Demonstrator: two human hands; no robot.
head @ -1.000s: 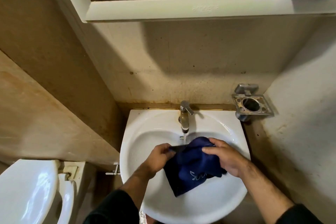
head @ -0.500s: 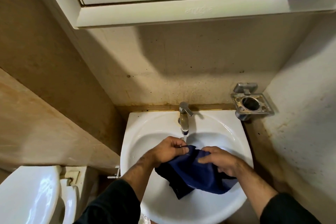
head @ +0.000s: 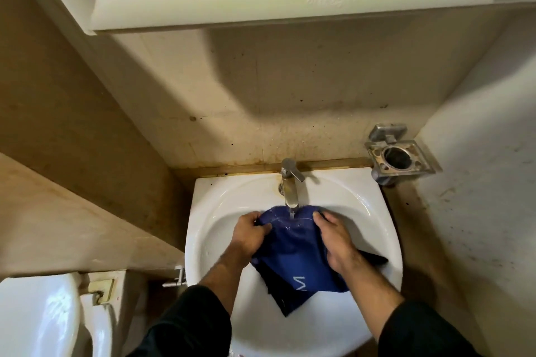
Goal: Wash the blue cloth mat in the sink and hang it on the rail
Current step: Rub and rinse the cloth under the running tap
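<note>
The left hand (head: 249,233) grips the far left edge of the blue cloth mat (head: 293,252), fingers curled over the bunched fabric, and the right hand (head: 333,236) holds the far right edge the same way, thumb on top and fingers tucked under. Between them the mat's far edge is stretched taut under the tap (head: 290,182), where a thin stream of water strikes the cloth midway between the two hands.

The mat lies inside the white sink (head: 208,211), its far part raised toward the spout and its near part draping down into the bowl. A pale mark shows on the near portion, and a darker corner points toward the near rim. Another dark flap sticks out to the right past the right wrist.

The cloth looks soft and limp, folding wherever it is unsupported. Soaked, it will likely be heavier and somewhat slippery, so a full-fisted hold along one edge, as here, seems safer than a fingertip pinch. It is not fragile and should tolerate rubbing and wringing. For hanging, gripping two corners of one edge would probably let it drape evenly. No rail is in view.

A metal holder (head: 398,158) is fixed to the wall at far right, and a toilet (head: 37,316) sits near left.
</note>
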